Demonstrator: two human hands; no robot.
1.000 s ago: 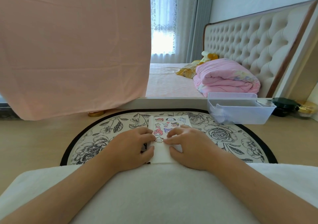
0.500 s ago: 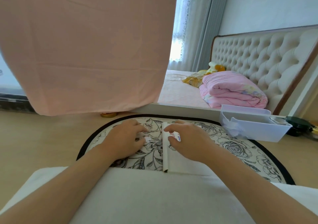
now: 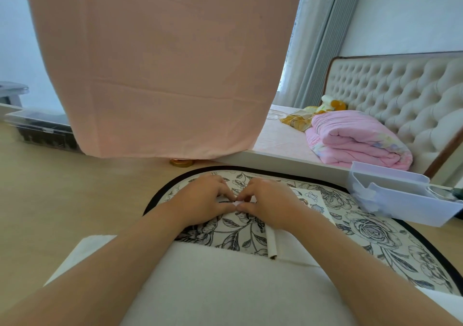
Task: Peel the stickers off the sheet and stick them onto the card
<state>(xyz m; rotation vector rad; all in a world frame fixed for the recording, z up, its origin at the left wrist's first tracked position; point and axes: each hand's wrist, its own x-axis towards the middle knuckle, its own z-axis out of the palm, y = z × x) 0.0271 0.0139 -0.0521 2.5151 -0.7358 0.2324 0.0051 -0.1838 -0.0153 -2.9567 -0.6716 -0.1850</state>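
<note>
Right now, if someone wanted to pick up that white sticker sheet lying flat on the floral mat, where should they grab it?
Probably the far right corner of the white sticker sheet, coming from the right. It lies flat on the black-and-white floral mat, and the right hand covers its near left part, so that bare edge is the only part free to lift and pinch.

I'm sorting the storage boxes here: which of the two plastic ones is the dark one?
The dark box at far left on the floor, partly behind the hanging pink cloth. The other box, right of the floral mat, is pale bluish-white.
</note>
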